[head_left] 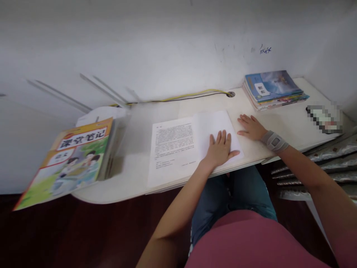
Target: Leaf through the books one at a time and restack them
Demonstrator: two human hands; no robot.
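left hand (220, 147): flat, palm down, on the right page of an open book (174, 149). fingers point away from the body, thumb out toward the right hand. released, it only rests on the paper. that page looks blank where it shows around the hand; the page to the left of the hand carries printed text, too small to read.

right hand (251, 127): palm down on the counter (134, 149), fingers loosely spread, also released. it sits just beside the book's right edge; can't tell if the fingertips touch the page. grey wristband (275, 142) on that wrist.

well left of the left hand: yellow-green book (80, 160) on top of a pile, sticking out past the counter's front edge. beyond the right hand and slightly to its right: book stack (276, 85), blue cover up, white label on it. farther right of the right hand: dark-edged item (320, 118), pixelated, can't identify. behind both hands: yellow and black cables (192, 96) along the back edge, running to a round hole (231, 94).
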